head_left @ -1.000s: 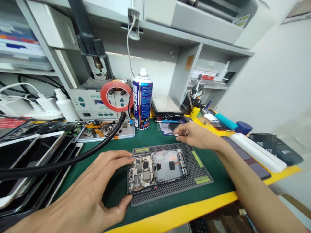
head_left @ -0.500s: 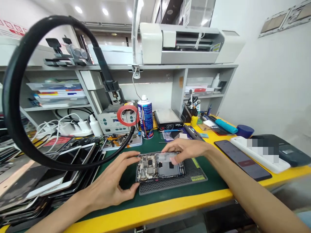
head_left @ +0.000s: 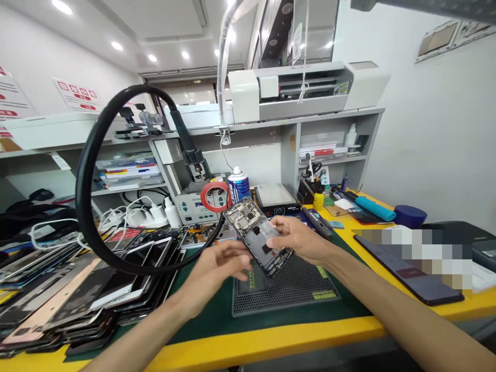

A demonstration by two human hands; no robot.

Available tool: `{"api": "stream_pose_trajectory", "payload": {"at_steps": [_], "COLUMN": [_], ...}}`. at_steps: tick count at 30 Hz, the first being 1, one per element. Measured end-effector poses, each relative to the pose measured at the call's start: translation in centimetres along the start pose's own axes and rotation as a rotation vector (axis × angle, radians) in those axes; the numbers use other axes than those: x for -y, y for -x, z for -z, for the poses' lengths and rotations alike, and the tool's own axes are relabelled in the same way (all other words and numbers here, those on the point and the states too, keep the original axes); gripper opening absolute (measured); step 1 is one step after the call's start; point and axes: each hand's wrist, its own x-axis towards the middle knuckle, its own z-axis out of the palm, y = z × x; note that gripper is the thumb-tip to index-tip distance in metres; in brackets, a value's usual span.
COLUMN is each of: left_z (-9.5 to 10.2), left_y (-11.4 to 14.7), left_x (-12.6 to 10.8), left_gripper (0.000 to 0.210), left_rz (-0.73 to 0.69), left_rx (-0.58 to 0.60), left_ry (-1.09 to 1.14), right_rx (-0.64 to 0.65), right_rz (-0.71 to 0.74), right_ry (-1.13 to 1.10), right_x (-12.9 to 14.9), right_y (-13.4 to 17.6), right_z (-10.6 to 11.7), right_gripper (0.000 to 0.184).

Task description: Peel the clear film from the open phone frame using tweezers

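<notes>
Right hand gripping the opened phone at its lower right edge, thumb on top across the dark battery area. Left hand cupped beneath the lower end, fingers curled under it, supporting. Phone held in the air between both hands, above the grey work mat; long axis running diagonally, circuit-board end pointing up and away to the left, lower end toward the body. Printing on the boards too small to read. Past the hands, a blue spray can and a red tape roll, lettering unreadable. Left of the left hand, a heap of phone screens under a black hose loop. Green desk with yellow edge; white wall beyond the right hand.
</notes>
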Motion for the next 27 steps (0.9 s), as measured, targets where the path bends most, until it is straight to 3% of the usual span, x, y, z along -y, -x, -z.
{"api": "stream_pose_trajectory", "payload": {"at_steps": [3,7,15,19,27], "left_z": [-2.8,-4.5,-4.0,-3.7,-3.3], "left_y": [-1.0,-2.4,-3.3,-3.3,-3.3], "left_x": [0.5,1.2,2.5,3.0,3.5], "left_gripper": [0.032,0.039,0.039,0.032,0.027], "left_rz": [0.012,-0.019,0.042,0.078,0.139], "left_rx": [0.098,0.064,0.106,0.148,0.132], "left_ry": [0.055,0.104,0.225,0.291,0.384], "right_rx": [-0.063,-0.119,-0.155,-0.116,-0.009], "right_rz": [0.015,-0.013,-0.075,-0.118,-0.074], "right_ry": [-0.047,-0.112,-0.199,-0.193,-0.055], "right_x": [0.1,0.0,-0.6,-0.5,-0.6], "right_y": [0.1,0.2,0.0,0.2,0.1], "right_z": [-0.5,-0.9,-1.5,-1.7,-1.5], "right_gripper": [0.031,0.031,0.035,0.038,0.03]}}
